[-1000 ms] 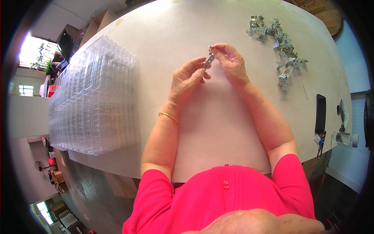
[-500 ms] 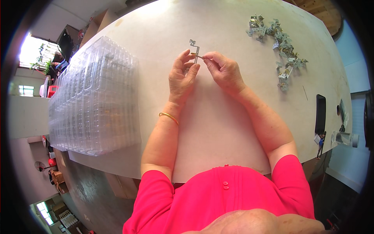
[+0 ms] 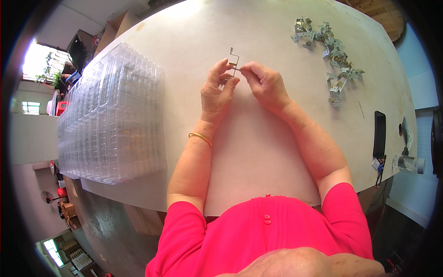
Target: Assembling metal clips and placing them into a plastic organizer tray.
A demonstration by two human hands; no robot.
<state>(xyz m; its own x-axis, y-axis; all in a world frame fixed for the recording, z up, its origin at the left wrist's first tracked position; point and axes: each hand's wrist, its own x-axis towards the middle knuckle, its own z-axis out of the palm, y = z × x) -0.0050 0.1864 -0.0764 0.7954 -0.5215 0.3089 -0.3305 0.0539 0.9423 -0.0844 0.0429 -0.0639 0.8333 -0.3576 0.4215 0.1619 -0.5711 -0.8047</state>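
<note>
Since half a second ago both hands have slid slightly up the surface (image 3: pixel 258 152), and the small bent metal clip (image 3: pixel 234 59) now stands taller above the fingertips. It is pinched between the left hand (image 3: pixel 216 94) and the right hand (image 3: pixel 265 85), each clenched on its lower end; the exact joint is probably hidden. Steady, aligned pressure seems wise. Clear plastic trays (image 3: pixel 110 115) lie left, loose metal parts (image 3: pixel 330 51) far right.

A pale table (image 3: pixel 258 152) carries clear plastic trays (image 3: pixel 110 115), metal brackets (image 3: pixel 330 55) and a phone (image 3: pixel 379 134).
</note>
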